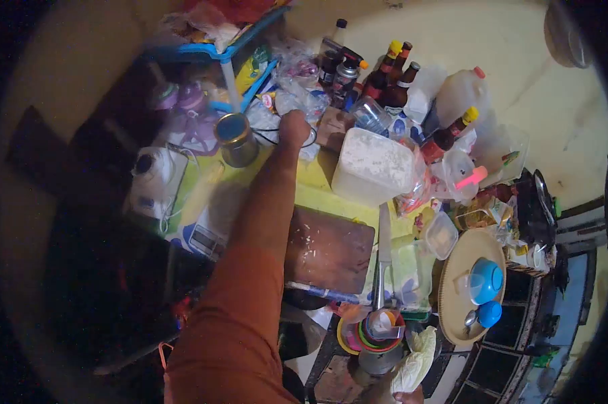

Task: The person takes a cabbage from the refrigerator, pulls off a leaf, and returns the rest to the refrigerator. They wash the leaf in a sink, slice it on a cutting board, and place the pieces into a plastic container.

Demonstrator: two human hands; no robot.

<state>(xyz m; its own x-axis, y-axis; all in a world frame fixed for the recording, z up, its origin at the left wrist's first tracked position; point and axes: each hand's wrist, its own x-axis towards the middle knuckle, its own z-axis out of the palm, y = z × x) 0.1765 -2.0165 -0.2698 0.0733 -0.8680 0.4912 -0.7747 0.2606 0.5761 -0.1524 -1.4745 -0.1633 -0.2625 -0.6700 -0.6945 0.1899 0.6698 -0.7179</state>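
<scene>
My left hand (295,128), at the end of an outstretched arm in an orange-brown sleeve, reaches to the back of the table. Its fingers curl away from me among clear plastic bags (304,101), and what they grip is hidden. A dark cable loops beside it, and a brown block-shaped box (334,128) stands to its right. At the lower edge, my right hand (409,396) shows only in part, closed on a long, pale yellowish bundle (417,360) with a crumpled surface. Between the hands lie a brown cutting board (331,250) with small white bits and a large knife (384,252).
A lidded white tub (374,165), sauce bottles (442,138) and a plastic jug (460,97) crowd the back right. A jar (236,139) and kitchen scale (208,239) stand left. Rightward, a round tray (452,303) bears blue bowls. Stacked colourful containers (374,337) stand near the front.
</scene>
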